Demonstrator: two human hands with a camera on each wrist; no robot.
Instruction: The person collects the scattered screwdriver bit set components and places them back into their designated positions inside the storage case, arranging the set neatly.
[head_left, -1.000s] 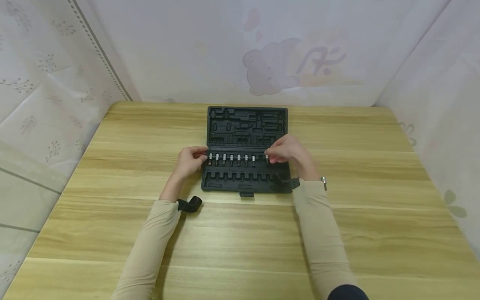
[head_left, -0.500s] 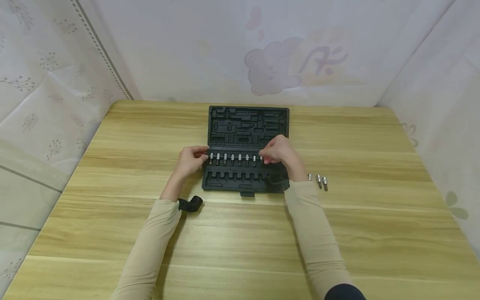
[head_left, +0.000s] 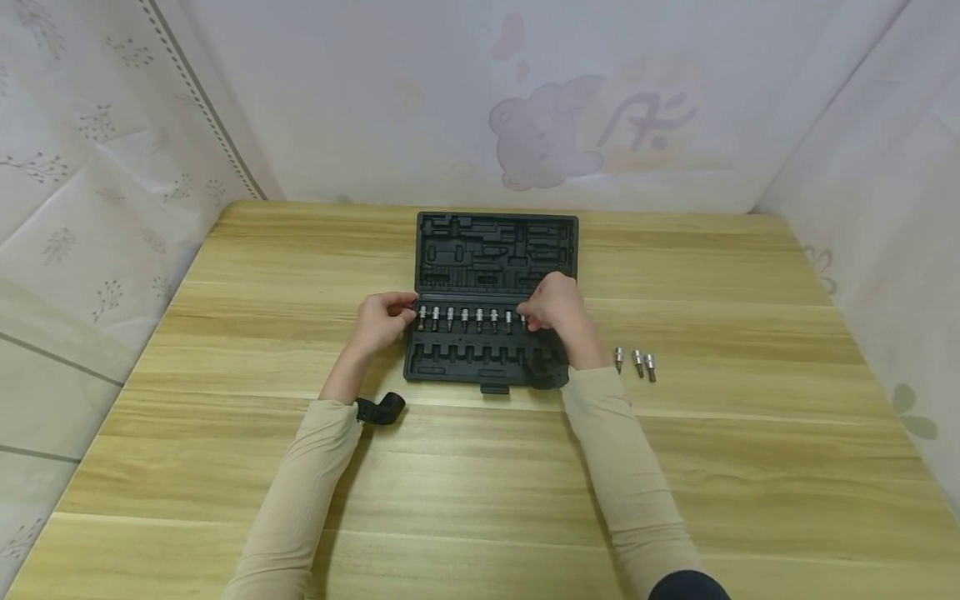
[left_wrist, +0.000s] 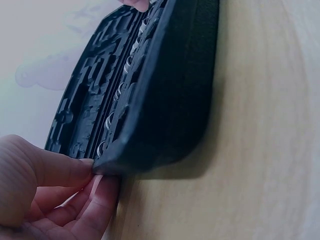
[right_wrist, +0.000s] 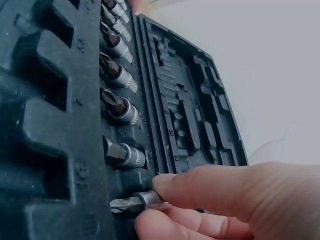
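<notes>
A black tool case (head_left: pixel 450 367) lies unfolded on the table, with a row of silver bit sockets (head_left: pixel 465 318) in its upper slots. At its left end my left hand (head_left: pixel 382 321) grips the corner between thumb and fingers, as the left wrist view shows (left_wrist: pixel 55 185). My right hand (head_left: pixel 553 302) pinches a bit socket (right_wrist: pixel 145 201) by its silver end between thumb and forefinger, at the right end of the row. This one has a cross-shaped tip and lies in line with its neighbours. My right fingers partly cover it in the head view.
To the right of the case lie three loose bit sockets (head_left: pixel 638 362) on the wooden table (head_left: pixel 480 483). The lid (head_left: pixel 495 250) stands open behind the row, full of moulded hollows. A patterned curtain (head_left: pixel 360 100) hangs behind the table.
My right hand has moved left with the bit socket to the slot beside the row, then settled slightly lower. The loose bit sockets came into view beside my sleeve. My left hand has stayed put.
</notes>
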